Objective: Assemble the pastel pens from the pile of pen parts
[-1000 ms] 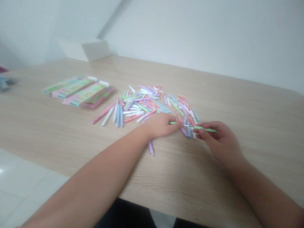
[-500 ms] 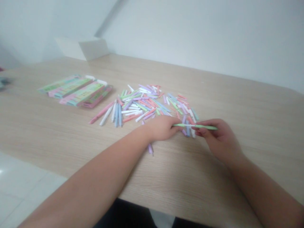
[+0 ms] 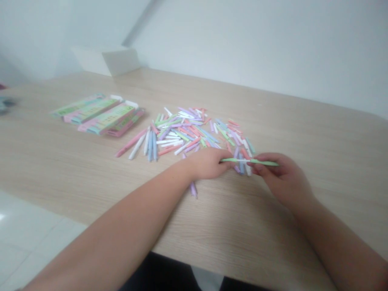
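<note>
1. Green-and-white pen (image 3: pixel 250 161): slim, smooth plastic, likely light and stiff but slippery, so a firm pinch near its middle should suit.
2. Your right hand (image 3: pixel 280 173) is closed narrowly on it, just over the pile's edge.
3. Your left hand (image 3: pixel 209 163) pinches its other end.
4. Pastel pens (image 3: pixel 182 135) lie loose on the wooden table (image 3: pixel 333 133), with flat packs (image 3: pixel 106 119) further left.
</note>
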`<state>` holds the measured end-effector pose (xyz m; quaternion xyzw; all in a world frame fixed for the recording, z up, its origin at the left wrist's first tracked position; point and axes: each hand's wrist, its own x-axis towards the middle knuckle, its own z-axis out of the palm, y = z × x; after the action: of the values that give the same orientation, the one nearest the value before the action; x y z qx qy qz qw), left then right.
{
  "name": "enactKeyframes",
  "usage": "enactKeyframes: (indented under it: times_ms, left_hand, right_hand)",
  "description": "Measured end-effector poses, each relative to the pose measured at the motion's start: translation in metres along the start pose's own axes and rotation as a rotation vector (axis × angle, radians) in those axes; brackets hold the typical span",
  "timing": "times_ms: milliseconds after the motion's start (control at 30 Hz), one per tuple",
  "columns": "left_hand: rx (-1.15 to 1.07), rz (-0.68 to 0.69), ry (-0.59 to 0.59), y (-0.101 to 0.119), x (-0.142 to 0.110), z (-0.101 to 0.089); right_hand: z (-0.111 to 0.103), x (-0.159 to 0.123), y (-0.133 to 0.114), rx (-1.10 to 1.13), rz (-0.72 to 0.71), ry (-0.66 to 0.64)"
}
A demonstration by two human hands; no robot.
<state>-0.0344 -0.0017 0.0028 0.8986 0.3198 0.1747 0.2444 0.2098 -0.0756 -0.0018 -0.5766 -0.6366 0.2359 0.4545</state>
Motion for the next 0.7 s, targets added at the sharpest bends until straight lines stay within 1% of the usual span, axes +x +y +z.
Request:
enactKeyframes:
  times_ms: [133,233,433,567,700]
  left_hand:
    - [-0.015,-0.019,-0.004,0.002,0.0,0.0]
    - [-0.015,-0.057,-0.007,0.004,0.0,0.0]
    - [0.057,-0.157,0.072,0.009,0.001,0.0]
    - [0.074,-0.148,0.101,0.008,0.002,0.001]
    - [0.09,-0.133,0.108,0.007,0.002,0.002]
  right_hand:
    - [-0.001,-0.001,0.001,0.024,-0.006,-0.016]
    - [0.0,-0.002,0.004,0.04,-0.005,-0.017]
    - [0.007,-0.005,0.001,0.028,-0.034,0.015]
    - [0.008,-0.007,-0.005,0.011,-0.064,0.045]
    - [0.009,-0.006,-0.008,0.009,-0.055,0.056]
